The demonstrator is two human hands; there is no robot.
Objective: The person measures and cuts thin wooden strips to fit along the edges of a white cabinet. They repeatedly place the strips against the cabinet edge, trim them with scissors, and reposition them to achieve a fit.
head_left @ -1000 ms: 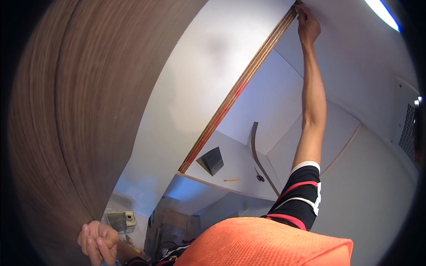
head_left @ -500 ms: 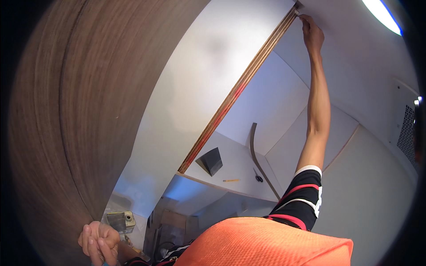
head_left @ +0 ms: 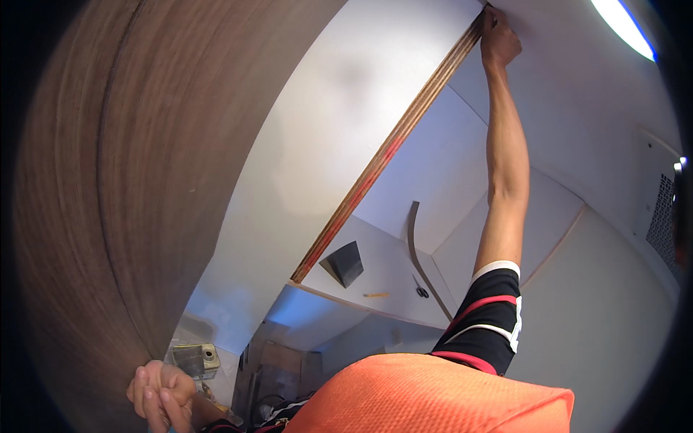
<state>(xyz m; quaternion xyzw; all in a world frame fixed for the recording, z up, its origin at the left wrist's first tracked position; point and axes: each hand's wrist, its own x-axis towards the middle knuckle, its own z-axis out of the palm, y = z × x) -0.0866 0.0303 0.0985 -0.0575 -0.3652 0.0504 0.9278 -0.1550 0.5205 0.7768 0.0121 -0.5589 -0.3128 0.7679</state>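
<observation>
My right hand (head_left: 500, 40) is raised to the top end of a white panel's raw plywood edge (head_left: 393, 137), which is streaked with red. Its fingers are closed against that corner, and whatever they hold is hidden. My left hand (head_left: 160, 393) is curled at the lower left, close beside the wood-grain panel (head_left: 130, 187). Its fingers fold over the palm, and I cannot make out what, if anything, is inside.
On the white shelf (head_left: 382, 267) lie a dark angled piece (head_left: 343, 263), a yellow stick (head_left: 375, 294), black-handled scissors (head_left: 421, 290) and a curved dark strip (head_left: 411, 245). A yellowish can (head_left: 209, 357) sits lower left. A vented panel (head_left: 657, 216) and lit lamp (head_left: 622, 25) are at right.
My right hand pulled slightly right and down from the edge's top end half a second ago and is back up against it now. My left hand stays where it was.
</observation>
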